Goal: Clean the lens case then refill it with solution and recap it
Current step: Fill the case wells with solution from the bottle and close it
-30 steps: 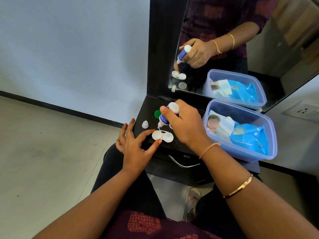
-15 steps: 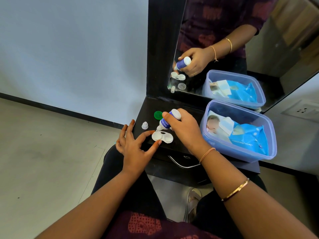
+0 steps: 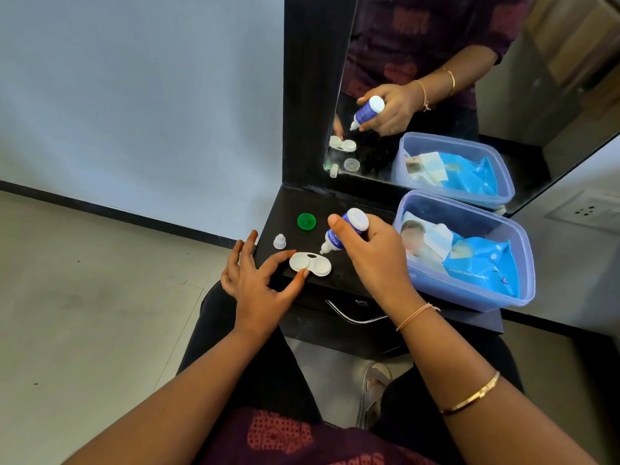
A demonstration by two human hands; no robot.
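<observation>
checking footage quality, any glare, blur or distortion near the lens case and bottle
Head view: lens case and bottle sharp, evenly lit, no glare; head view edges: wide-angle bend slants the mirror frame; head view background: the mirror's lower glass looks hazy.

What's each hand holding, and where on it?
Right hand grips the solution bottle round its body; left hand pinches the lens case at its left end.

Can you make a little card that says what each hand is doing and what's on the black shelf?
Left hand: pinches the lens case between thumb and finger
Right hand: holds the solution bottle, nozzle tipped down at the case
Loose on shelf: green cap, small white cap
On the right: blue box with packets inside
</observation>
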